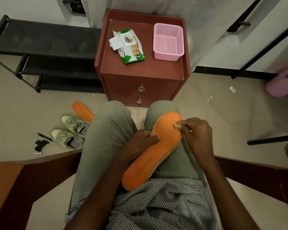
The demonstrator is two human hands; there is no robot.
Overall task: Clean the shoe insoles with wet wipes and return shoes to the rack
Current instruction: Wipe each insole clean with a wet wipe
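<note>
— Two orange insoles are out of the sneakers: one lies across the person's lap (pixel 154 151), the other on the floor (pixel 83 112) beside the pair of grey-green sneakers (pixel 68 131). Which is being worked on?

— The one on the lap. The left hand (pixel 143 140) curls over its near edge, thumb pressed flat on the orange face, pinning it against the thigh. The right hand (pixel 196 135) has its fingers bunched at the toe end, pinching a small pale wad, probably a crumpled wet wipe (pixel 176 125), though it is too small to be sure.

— So how should the wiping go?

— I'd say keep the left thumb firm so the foam doesn't buckle, and draw the wipe in long strokes from toe toward heel, including the printed heel area. The wad looks tiny, so a fresh sheet would likely cover more.

— Where would that come from?

— The wet wipes pack (pixel 127 46) lies on the brown desk (pixel 140 67) ahead, flap open, next to a pink basket (pixel 169 42).

— And the rack?

— The black shoe rack (pixel 45 52) stands left of the desk. Both sneakers are off it, so I judge the task is not far along.
</note>
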